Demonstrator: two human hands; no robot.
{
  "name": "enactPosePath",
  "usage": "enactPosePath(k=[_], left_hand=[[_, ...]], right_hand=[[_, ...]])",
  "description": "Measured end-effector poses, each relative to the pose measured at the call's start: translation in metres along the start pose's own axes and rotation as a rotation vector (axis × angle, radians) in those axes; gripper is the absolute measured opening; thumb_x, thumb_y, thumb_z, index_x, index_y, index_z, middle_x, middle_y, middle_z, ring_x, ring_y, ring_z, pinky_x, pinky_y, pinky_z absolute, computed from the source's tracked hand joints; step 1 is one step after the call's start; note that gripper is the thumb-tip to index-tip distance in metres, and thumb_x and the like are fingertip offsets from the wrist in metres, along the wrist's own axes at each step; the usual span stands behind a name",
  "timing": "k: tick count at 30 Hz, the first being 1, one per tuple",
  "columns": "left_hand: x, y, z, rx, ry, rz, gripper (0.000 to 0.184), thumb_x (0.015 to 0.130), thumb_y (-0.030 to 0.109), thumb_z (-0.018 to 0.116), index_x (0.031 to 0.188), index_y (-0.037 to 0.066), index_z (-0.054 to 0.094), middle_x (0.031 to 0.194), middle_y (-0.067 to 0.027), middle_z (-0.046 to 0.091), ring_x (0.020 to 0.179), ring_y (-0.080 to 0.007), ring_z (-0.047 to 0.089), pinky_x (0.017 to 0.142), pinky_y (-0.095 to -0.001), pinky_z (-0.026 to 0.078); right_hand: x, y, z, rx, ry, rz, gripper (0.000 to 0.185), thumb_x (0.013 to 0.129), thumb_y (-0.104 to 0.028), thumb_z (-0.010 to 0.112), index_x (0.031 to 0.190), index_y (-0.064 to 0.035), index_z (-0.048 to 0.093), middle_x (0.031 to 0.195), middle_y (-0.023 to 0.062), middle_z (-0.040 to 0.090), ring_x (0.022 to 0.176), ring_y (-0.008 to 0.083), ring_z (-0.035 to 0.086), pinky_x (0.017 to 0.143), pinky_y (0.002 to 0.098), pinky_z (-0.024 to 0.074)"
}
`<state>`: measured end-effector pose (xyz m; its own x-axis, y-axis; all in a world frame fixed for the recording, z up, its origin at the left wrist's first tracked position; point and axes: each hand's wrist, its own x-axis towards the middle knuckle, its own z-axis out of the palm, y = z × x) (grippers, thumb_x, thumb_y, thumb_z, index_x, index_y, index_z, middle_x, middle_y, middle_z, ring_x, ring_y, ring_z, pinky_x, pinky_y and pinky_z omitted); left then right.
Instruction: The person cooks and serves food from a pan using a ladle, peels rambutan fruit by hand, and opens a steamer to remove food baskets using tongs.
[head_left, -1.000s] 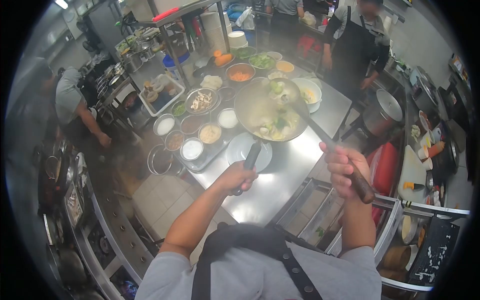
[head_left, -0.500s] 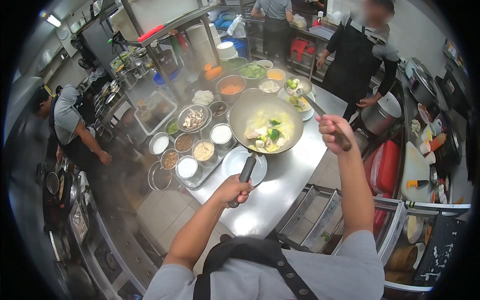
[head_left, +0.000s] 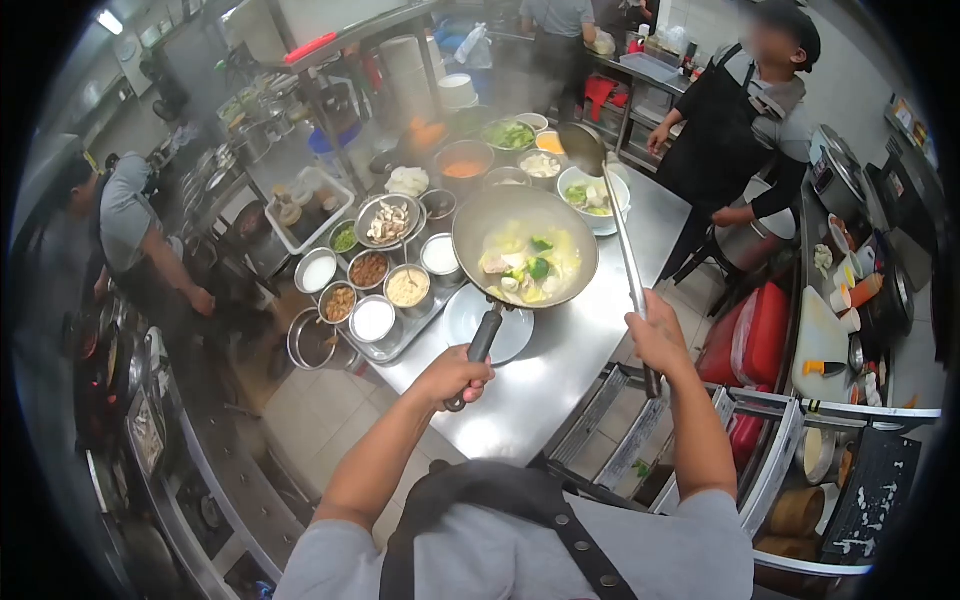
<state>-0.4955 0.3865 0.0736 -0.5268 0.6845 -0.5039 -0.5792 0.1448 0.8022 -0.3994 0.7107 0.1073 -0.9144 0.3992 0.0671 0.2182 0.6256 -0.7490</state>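
Note:
My left hand (head_left: 456, 378) is wrapped round the black handle of a wok (head_left: 485, 230), which hangs tilted over the steel table. Cooked vegetables (head_left: 535, 265), with green broccoli and pale pieces in broth, lie inside it. In my right hand (head_left: 660, 335) is the long handle of a ladle (head_left: 582, 150); the ladle's head is raised beyond a white bowl (head_left: 622, 192), and no food shows in it. That bowl holds some vegetables. A white plate (head_left: 510, 345) sits on the table, partly hidden beneath the wok.
Several metal containers of ingredients stand left of the wok, some on a tray (head_left: 400, 350). A person (head_left: 740, 130) in a black apron stands beyond the steel table (head_left: 510, 420) at right. Another person (head_left: 145, 230) works at far left. A metal rack (head_left: 610, 420) is at lower right.
The ladle, earlier holding vegetables over the white bowl, has risen away from it and now shows no food. My right hand has moved lower. The wok has stayed nearly in place.

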Motion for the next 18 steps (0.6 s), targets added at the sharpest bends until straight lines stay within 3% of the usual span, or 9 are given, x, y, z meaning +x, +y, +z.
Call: enactPosePath(k=[2, 5, 8, 11, 14, 18], left_hand=[[-0.001, -0.001, -0.003, -0.012, 0.004, 0.008, 0.019, 0.077, -0.002, 0.060, 0.089, 0.002, 0.045, 0.058, -0.0014, 0.045, 0.039, -0.0092, 0.042, 0.037, -0.0238, 0.032], [-0.006, -0.002, -0.008, 0.024, 0.009, 0.024, 0.019, 0.077, -0.002, 0.060, 0.087, 0.003, 0.045, 0.058, -0.0014, 0.046, 0.038, -0.0090, 0.042, 0.037, -0.0237, 0.033], [-0.012, -0.003, -0.011, 0.023, 0.010, 0.035, 0.019, 0.076, -0.002, 0.061, 0.085, 0.003, 0.045, 0.058, -0.0020, 0.046, 0.038, -0.0095, 0.043, 0.036, -0.0242, 0.033], [-0.015, -0.003, -0.014, 0.051, 0.010, 0.048, 0.018, 0.076, -0.001, 0.061, 0.085, 0.002, 0.045, 0.058, -0.0023, 0.046, 0.039, -0.0097, 0.043, 0.036, -0.0239, 0.033], [-0.013, -0.004, -0.013, 0.096, -0.002, 0.057, 0.017, 0.076, 0.000, 0.060, 0.083, 0.002, 0.045, 0.058, -0.0021, 0.046, 0.039, -0.0094, 0.044, 0.037, -0.0237, 0.033], [-0.013, -0.005, -0.008, 0.146, 0.012, 0.055, 0.016, 0.076, 0.001, 0.061, 0.081, 0.002, 0.046, 0.059, -0.0016, 0.047, 0.040, -0.0089, 0.045, 0.037, -0.0237, 0.034]], right_hand=[[-0.032, -0.037, -0.021, 0.210, -0.206, 0.263, 0.028, 0.083, -0.016, 0.055, 0.103, 0.0033, 0.053, 0.068, 0.0177, 0.058, 0.057, 0.0317, 0.058, 0.060, 0.0400, 0.0487], [-0.062, -0.034, -0.016, 0.220, -0.259, 0.201, 0.029, 0.085, -0.016, 0.056, 0.106, 0.0027, 0.054, 0.064, 0.0095, 0.054, 0.048, 0.0185, 0.052, 0.049, 0.0332, 0.0445], [-0.078, -0.011, 0.001, 0.071, -0.191, 0.030, 0.029, 0.085, -0.015, 0.056, 0.107, 0.0026, 0.053, 0.063, 0.0054, 0.053, 0.043, 0.0127, 0.048, 0.044, 0.0286, 0.0417], [-0.094, -0.028, -0.003, 0.293, -0.356, 0.332, 0.028, 0.085, -0.014, 0.055, 0.109, 0.0010, 0.053, 0.063, 0.0045, 0.053, 0.043, 0.0130, 0.049, 0.040, 0.0275, 0.0413], [-0.112, -0.045, -0.002, 0.767, -0.477, 0.539, 0.028, 0.087, -0.013, 0.054, 0.112, -0.0001, 0.051, 0.062, 0.0027, 0.050, 0.043, 0.0116, 0.050, 0.035, 0.0263, 0.0395], [-0.129, -0.077, -0.003, 1.252, -0.551, 0.664, 0.028, 0.091, -0.010, 0.051, 0.117, 0.0019, 0.049, 0.061, 0.0015, 0.047, 0.044, 0.0107, 0.047, 0.031, 0.0256, 0.0387]])
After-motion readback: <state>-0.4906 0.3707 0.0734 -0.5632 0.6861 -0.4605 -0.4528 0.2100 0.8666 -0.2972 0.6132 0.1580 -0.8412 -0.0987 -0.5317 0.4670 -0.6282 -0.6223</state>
